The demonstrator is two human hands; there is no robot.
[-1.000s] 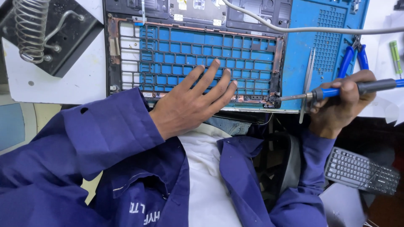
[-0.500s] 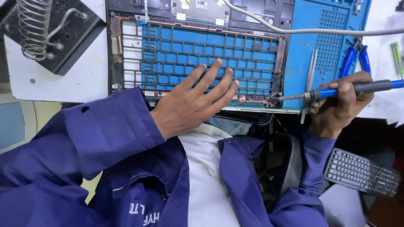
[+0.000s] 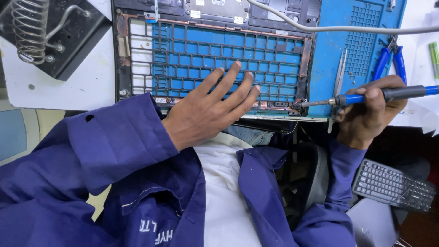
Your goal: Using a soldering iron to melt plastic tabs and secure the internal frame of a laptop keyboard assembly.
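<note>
1. Right hand (image 3: 368, 114) has its fingers (image 3: 371, 93) wrapped tight around a blue-handled soldering iron (image 3: 366, 97), held like a pen. The iron lies almost flat, long axis running left-right, and the metal tip points left at the bottom right corner of the laptop keyboard frame (image 3: 215, 61). Looks like it's touching or just shy of that corner, can't quite tell.
2. Left hand (image 3: 208, 112) is pressed flat on the lower edge of the frame, fingers (image 3: 228, 84) spread apart over the empty key openings, holding nothing. It sits left of the tip, so the right hand is the nearer one to that corner.
3. The frame lies on a blue work mat (image 3: 361, 45) on the worktop, long side across the person's front.
4. Right wrist hangs off the worktop edge, forearm coming up from below; the left forearm comes in from the lower left in a dark blue sleeve.
5. Around it: tweezers (image 3: 339, 75) just behind the iron, blue-handled pliers (image 3: 388, 57) further right, a coil iron stand (image 3: 34, 32) far left, a grey cable (image 3: 338, 28) across the top, and a loose keyboard (image 3: 393, 183) down low on the right.
</note>
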